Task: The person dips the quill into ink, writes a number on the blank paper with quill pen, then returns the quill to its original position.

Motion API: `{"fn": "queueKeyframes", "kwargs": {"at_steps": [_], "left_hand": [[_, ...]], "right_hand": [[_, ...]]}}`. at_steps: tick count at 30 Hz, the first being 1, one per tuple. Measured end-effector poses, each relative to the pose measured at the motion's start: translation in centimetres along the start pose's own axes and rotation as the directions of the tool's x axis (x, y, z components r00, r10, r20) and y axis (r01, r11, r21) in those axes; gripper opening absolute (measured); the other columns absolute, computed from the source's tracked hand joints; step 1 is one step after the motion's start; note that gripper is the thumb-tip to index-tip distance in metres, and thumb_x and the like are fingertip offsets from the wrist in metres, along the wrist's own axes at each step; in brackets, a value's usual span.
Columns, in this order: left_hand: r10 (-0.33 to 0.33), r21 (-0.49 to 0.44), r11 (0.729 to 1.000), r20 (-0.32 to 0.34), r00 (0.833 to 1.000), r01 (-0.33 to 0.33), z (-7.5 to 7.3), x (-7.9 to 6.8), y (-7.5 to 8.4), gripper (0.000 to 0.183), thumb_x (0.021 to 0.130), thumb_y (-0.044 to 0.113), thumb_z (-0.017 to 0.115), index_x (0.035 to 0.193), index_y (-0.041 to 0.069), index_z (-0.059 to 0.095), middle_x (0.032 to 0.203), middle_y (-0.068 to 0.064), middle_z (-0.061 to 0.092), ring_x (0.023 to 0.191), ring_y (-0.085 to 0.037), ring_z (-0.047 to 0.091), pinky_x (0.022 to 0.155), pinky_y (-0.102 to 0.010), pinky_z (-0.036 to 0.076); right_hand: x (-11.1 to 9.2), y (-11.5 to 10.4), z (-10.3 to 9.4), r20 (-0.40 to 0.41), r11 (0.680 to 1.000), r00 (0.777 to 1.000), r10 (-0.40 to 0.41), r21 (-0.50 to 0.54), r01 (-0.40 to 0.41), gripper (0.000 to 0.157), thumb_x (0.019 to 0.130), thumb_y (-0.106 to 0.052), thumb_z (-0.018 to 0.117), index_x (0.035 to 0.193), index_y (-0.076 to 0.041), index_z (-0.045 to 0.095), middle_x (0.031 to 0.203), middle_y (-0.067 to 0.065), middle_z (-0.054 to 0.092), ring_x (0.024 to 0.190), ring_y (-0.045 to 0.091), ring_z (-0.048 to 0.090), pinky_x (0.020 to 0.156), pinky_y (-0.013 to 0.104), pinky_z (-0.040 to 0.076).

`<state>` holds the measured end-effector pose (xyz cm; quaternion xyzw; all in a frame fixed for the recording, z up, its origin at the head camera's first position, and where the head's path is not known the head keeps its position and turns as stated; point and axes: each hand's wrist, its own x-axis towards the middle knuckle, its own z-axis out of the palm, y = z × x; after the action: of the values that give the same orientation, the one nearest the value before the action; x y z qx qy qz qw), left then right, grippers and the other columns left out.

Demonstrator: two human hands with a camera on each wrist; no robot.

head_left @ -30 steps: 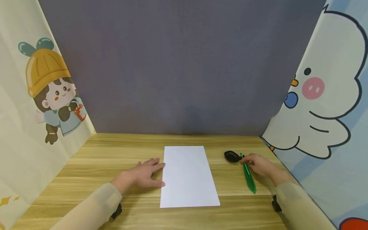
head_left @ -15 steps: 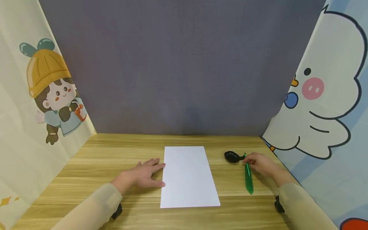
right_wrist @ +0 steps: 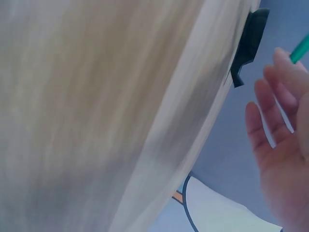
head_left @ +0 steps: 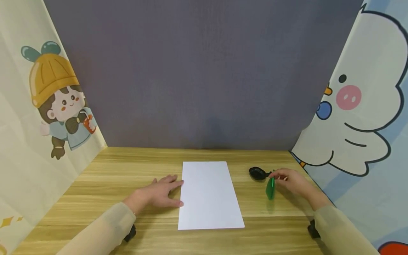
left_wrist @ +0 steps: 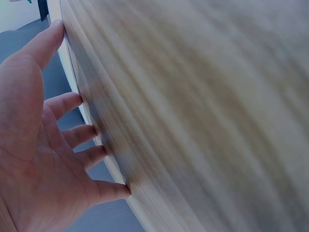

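My left hand (head_left: 159, 194) lies with fingers spread beside a white sheet of paper (head_left: 210, 194), two of its fingertips at the sheet's left edge. The left wrist view shows its fingertips touching the tabletop. With thumb and fingers my right hand (head_left: 288, 181) pinches the thin end of a flat green feather-shaped thing (head_left: 270, 189), whose wide end hangs down toward me. In the right wrist view only a bit of the green stem (right_wrist: 300, 50) shows. A black spoon-like thing (head_left: 257, 173) with a short handle lies just left of that hand.
The wooden table (head_left: 127, 166) ends at a dark grey panel (head_left: 204, 78). Printed cloths hang at both sides, a cartoon child (head_left: 65, 99) on the left one and a white cartoon bird (head_left: 357, 117) on the right one, close to my right arm.
The green feather-shaped thing has come up off the table and swung from slanting to hanging from my right fingers. My left hand, the paper and the black thing keep their places.
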<state>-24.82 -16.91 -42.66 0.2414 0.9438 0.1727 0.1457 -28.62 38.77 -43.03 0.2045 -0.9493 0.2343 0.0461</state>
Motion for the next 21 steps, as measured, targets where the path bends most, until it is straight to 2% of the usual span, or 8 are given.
{"fn": "queueKeyframes", "kwargs": {"at_steps": [3,6,10,13,18,21], "left_hand": [[0.004,0.006,1.000,0.000,1.000,-0.004,0.0,0.0,0.0,0.094,0.099,0.068,0.071,0.173,0.021,0.038,0.183,-0.018,0.023,0.170,-0.046,0.018,0.130,-0.081,0.012],[0.005,0.013,1.000,0.002,1.000,-0.005,0.0,0.0,0.0,0.094,0.099,0.069,0.070,0.173,0.022,0.037,0.183,-0.018,0.022,0.170,-0.046,0.017,0.129,-0.082,0.012],[0.004,0.016,1.000,0.007,1.000,-0.004,-0.1,0.1,-0.1,0.095,0.099,0.070,0.069,0.173,0.022,0.036,0.183,-0.018,0.021,0.170,-0.046,0.016,0.130,-0.081,0.011],[0.004,0.017,1.000,0.009,1.000,-0.004,-0.1,0.1,0.0,0.095,0.099,0.070,0.069,0.173,0.021,0.036,0.183,-0.018,0.020,0.171,-0.045,0.016,0.130,-0.082,0.011],[0.004,0.026,1.000,0.010,1.000,-0.005,-0.1,0.1,-0.1,0.095,0.099,0.071,0.068,0.174,0.022,0.036,0.184,-0.017,0.020,0.171,-0.045,0.016,0.130,-0.081,0.011],[0.005,0.026,1.000,0.013,1.000,-0.006,0.0,0.2,-0.2,0.095,0.099,0.071,0.068,0.174,0.022,0.036,0.184,-0.017,0.020,0.171,-0.045,0.016,0.129,-0.082,0.011]], "right_hand": [[0.0,-0.6,0.0,-0.011,0.999,0.999,0.050,0.010,-0.050,0.024,0.108,-0.015,0.071,0.130,-0.014,0.078,0.113,0.002,0.078,0.097,0.014,0.069,0.079,0.034,0.058],[0.1,-1.1,0.0,-0.020,0.993,0.995,0.097,0.075,-0.095,0.029,0.111,-0.021,0.068,0.137,-0.012,0.075,0.120,0.008,0.078,0.098,0.018,0.070,0.076,0.033,0.058],[0.2,-1.4,0.1,-0.061,0.977,0.996,0.065,0.209,-0.050,0.033,0.114,-0.019,0.062,0.141,-0.003,0.070,0.120,0.016,0.078,0.096,0.023,0.073,0.075,0.036,0.062],[0.4,-1.4,0.2,-0.104,0.968,0.994,0.027,0.249,-0.001,0.033,0.117,-0.016,0.055,0.143,0.002,0.067,0.116,0.018,0.078,0.094,0.020,0.075,0.078,0.038,0.065],[0.7,-1.8,0.4,-0.132,0.961,0.989,0.062,0.276,-0.023,0.039,0.120,-0.021,0.046,0.144,0.005,0.064,0.118,0.020,0.076,0.094,0.016,0.075,0.080,0.038,0.066],[1.0,-2.0,0.6,-0.131,0.941,0.987,0.091,0.337,-0.042,0.043,0.122,-0.022,0.041,0.146,0.008,0.059,0.123,0.026,0.074,0.097,0.015,0.075,0.082,0.037,0.066]]}}
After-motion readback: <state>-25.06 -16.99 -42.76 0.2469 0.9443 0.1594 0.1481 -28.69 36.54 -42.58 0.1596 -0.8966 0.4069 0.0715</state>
